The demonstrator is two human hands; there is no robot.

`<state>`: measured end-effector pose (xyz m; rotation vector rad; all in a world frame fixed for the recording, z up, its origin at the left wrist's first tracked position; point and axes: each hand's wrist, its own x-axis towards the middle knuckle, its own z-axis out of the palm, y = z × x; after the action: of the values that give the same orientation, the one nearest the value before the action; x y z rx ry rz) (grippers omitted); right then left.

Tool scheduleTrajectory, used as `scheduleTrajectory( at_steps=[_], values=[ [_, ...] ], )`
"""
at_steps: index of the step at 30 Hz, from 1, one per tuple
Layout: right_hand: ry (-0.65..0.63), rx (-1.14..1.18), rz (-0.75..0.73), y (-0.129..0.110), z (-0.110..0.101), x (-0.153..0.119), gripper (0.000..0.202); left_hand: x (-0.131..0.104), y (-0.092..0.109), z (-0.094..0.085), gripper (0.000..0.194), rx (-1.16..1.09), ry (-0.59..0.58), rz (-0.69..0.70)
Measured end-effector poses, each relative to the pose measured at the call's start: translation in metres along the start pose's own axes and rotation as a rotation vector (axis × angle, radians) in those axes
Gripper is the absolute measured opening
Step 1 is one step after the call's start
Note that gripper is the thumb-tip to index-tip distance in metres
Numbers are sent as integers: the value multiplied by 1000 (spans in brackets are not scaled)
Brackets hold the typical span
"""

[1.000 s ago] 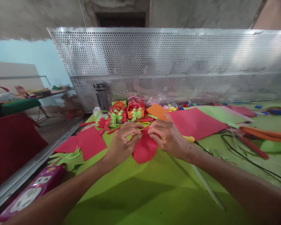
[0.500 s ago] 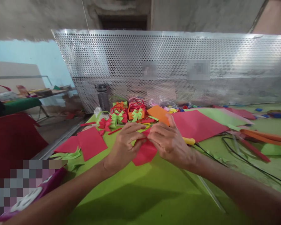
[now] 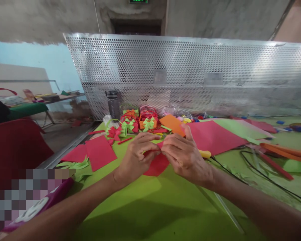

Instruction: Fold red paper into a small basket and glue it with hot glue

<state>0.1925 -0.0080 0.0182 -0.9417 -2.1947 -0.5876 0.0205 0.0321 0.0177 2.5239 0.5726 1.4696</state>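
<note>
A piece of red craft sheet is held up between both hands over the green table cover. My left hand pinches its upper left edge between thumb and fingers. On the right edge my right hand is closed, its thumb raised and its fingertips meeting the left ones. The fingers partly hide the sheet's top. Just behind the right wrist shows the yellow handle of a tool with a black cord.
Small red and orange bags with green bows stand at the back by a dark bottle. Red sheets lie left, a larger red sheet right. A clear stick lies near the right forearm. A perforated metal panel rises behind.
The view has shifted slightly, so everything sits a little farther right. Both hands keep their hold on the red sheet, with the fingers slightly repositioned along its upper edge.
</note>
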Motion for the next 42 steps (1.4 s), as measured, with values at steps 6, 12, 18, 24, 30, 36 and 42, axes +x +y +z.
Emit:
scheduleTrajectory(
  at_steps=[6, 12, 18, 24, 30, 36, 42],
  values=[
    [-10, 17, 23, 0, -3, 1, 15, 1, -4, -2, 11, 30, -17, -73],
    [-8, 55, 58, 3, 0, 1, 17, 3, -8, -3, 12, 26, -30, -100],
    [-8, 133, 152, 5, 4, 4, 20, 3, -10, -1, 15, 13, -78, -147],
    [-35, 160, 199, 5, 1, 6, 17, 0, -6, -1, 11, 86, -135, -136],
    [-32, 149, 151, 1, 3, 4, 20, 1, 2, -1, 12, 100, -87, -33],
    [-70, 101, 126, -2, 2, 4, 22, 2, 3, -3, 17, 93, -88, 29],
    [-62, 125, 133, -2, -2, 5, 20, 4, 3, -5, 17, 116, -110, 28]
  ],
)
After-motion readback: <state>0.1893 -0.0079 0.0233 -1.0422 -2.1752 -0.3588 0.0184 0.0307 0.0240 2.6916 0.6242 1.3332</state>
